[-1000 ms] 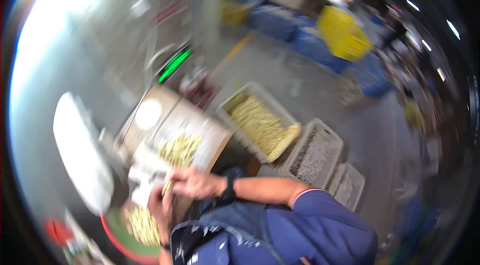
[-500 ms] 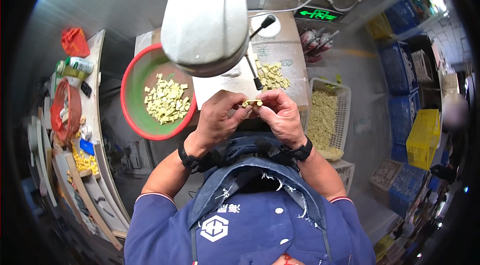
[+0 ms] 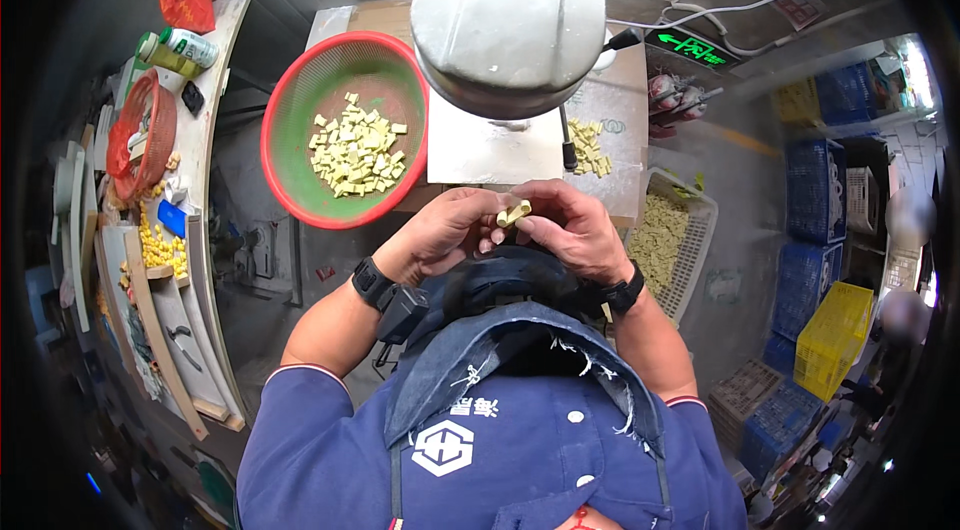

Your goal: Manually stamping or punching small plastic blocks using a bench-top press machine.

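Observation:
Just in front of my body, my left hand (image 3: 455, 228) and my right hand (image 3: 575, 230) meet over a small pale-yellow piece (image 3: 514, 214) with rounded, ring-like ends. My right thumb and forefinger pinch it, while my left fingertips close against its other side. Left of the hands, a red-rimmed green mesh basket (image 3: 277, 155) holds a pile of similar pale-yellow pieces (image 3: 358, 152). More pieces (image 3: 590, 148) lie on the worktable (image 3: 470, 155), to the right of the grey machine head (image 3: 508, 25).
The machine head overhangs the table beyond my hands, its black-knobbed lever (image 3: 569, 152) pointing down. A white crate (image 3: 697, 250) full of yellow pieces stands at the right. A cluttered shelf (image 3: 222, 100) runs along the left; blue crates (image 3: 808, 180) are stacked far right.
The yellow piece has turned from level to slanted between my fingers. My view has shifted, so the machine, basket and table appear farther right and higher.

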The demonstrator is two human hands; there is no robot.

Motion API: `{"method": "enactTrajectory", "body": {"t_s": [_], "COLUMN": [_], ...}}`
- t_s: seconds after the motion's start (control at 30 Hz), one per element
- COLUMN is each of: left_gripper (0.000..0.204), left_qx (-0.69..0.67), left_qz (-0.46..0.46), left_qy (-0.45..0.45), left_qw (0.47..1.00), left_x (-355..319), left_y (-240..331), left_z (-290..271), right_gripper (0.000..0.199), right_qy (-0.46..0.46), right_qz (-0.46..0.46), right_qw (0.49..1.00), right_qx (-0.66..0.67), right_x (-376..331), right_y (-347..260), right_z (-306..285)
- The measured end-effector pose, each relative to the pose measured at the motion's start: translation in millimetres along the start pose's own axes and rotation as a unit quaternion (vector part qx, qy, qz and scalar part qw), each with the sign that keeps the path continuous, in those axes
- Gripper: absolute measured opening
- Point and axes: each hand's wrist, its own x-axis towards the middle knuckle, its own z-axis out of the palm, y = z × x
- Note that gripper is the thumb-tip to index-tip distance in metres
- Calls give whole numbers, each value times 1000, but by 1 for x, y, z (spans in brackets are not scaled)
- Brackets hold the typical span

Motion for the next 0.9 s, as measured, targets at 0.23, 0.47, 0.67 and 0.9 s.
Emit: {"method": "enactTrajectory", "body": {"t_s": [0.23, 0.47, 0.67, 0.9], "left_gripper": [37, 25, 23, 18], "left_qx": [169, 415, 504, 563], "left_qz": [135, 350, 447, 482], "left_qy": [54, 145, 198, 325], "left_qw": [975, 827, 712, 588], "left_x": [-3, -12, 10, 51], "left_y": [-11, -16, -26, -23], "left_z": [-9, -12, -46, -103], "right_gripper": [21, 20, 27, 24], "right_qy": [8, 15, 53, 126], "right_qz": [39, 71, 111, 106], "right_qw": [999, 997, 992, 983], "right_qx": [0, 32, -8, -81], "right_x": [11, 21, 28, 14], "right_y": [8, 23, 32, 35], "right_z": [6, 9, 14, -10]}}
